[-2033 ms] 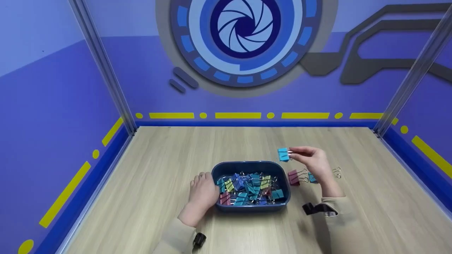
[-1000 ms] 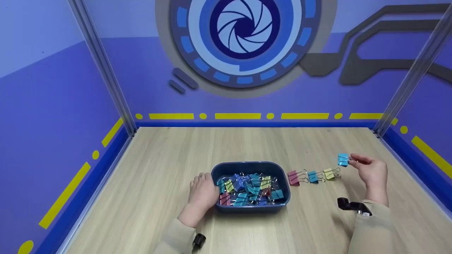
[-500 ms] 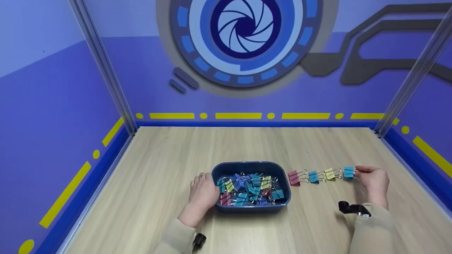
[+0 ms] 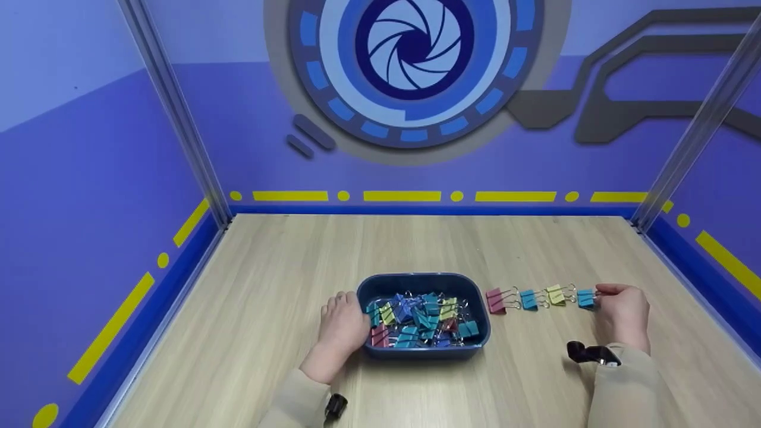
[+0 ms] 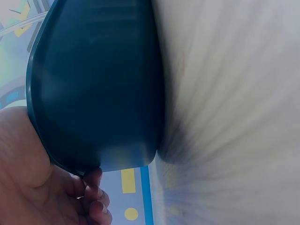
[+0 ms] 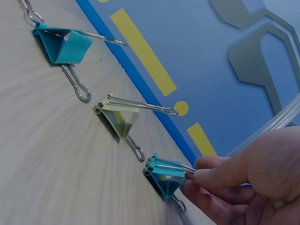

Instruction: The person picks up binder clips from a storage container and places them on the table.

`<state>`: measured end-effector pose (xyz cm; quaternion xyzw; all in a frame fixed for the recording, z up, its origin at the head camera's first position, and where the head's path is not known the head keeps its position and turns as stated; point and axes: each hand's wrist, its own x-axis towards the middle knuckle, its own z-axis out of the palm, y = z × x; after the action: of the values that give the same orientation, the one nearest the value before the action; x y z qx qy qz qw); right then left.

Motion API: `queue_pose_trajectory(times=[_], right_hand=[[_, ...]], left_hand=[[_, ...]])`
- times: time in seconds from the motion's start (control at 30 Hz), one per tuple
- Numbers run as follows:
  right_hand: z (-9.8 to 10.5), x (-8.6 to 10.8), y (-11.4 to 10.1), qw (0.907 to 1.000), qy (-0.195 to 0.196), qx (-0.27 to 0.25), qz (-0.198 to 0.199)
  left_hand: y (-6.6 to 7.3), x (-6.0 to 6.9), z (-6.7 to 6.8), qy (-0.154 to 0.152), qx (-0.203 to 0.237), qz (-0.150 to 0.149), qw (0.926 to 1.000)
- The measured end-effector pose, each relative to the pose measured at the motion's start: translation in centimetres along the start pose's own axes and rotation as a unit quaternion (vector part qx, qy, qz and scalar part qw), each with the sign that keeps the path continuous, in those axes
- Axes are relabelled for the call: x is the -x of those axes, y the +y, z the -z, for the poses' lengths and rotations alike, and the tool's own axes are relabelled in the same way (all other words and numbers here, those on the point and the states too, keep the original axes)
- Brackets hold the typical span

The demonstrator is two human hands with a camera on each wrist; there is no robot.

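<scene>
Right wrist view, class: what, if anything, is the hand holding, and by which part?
A blue binder clip: the right hand pinches it by its upper wire handle.

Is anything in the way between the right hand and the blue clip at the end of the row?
No, nothing visible. The right hand pinches the end blue clip by its wire handle. The nearest yellow clip lies on the other side, away from the hand.
</scene>
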<state>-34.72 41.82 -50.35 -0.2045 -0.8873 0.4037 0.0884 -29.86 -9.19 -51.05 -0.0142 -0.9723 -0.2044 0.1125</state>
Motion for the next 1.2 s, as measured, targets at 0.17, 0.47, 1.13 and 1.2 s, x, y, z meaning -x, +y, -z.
queue_pose_trajectory(times=[0.17, 0.47, 1.13, 1.2], right_hand=[[0.2, 0.4, -0.5, 0.9999, 0.003, 0.009, -0.003], [0.1, 0.6, -3.3, 0.9997, 0.010, -0.001, 0.024], [-5.0, 3.4, -10.5, 0.9667, -0.094, -0.007, 0.238], [-5.9, 3.8, -11.3, 0.9604, -0.112, -0.008, 0.255]], left_hand=[[0.0, 0.0, 0.0, -0.001, -0.002, 0.001, 1.0000], [0.0, -0.1, 0.0, -0.006, -0.002, 0.004, 1.0000], [0.0, 0.0, 0.1, -0.010, 0.007, 0.008, 0.9999], [0.1, 0.0, 0.0, -0.013, 0.008, 0.010, 0.9998]])
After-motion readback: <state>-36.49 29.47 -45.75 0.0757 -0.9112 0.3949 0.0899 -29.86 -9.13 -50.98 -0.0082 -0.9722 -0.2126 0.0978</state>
